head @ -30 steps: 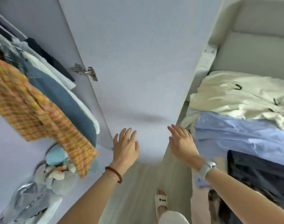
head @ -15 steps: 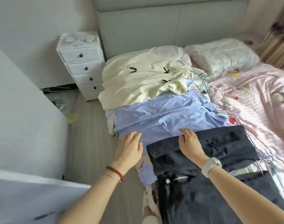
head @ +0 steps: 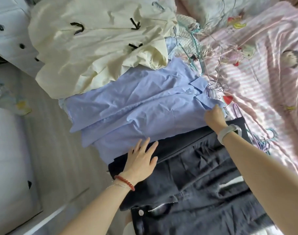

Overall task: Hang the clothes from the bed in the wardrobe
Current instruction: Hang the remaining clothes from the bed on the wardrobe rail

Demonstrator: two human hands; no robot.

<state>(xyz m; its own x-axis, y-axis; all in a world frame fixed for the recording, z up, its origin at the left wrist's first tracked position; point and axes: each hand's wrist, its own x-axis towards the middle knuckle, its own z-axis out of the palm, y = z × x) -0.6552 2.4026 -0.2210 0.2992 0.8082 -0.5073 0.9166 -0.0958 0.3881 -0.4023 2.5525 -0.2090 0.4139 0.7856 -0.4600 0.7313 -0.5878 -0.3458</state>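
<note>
dark jeans: nearest, heavy, stiff.
left hand: fingers straight, flat on jeans' edge beside blue shirt.
right hand: pinching shirt's collar end.
shirt: beyond jeans, light, limp; lift by collar/shoulders.
cream garment: farthest.

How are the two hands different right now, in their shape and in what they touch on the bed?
The left hand lies flat with spread fingers on the edge of the dark jeans; the right hand is curled and pinches the light blue shirt near its collar. The left wrist wears a red bead bracelet; the right wrist wears a white watch. Both reach over the clothes on the bed.
</note>
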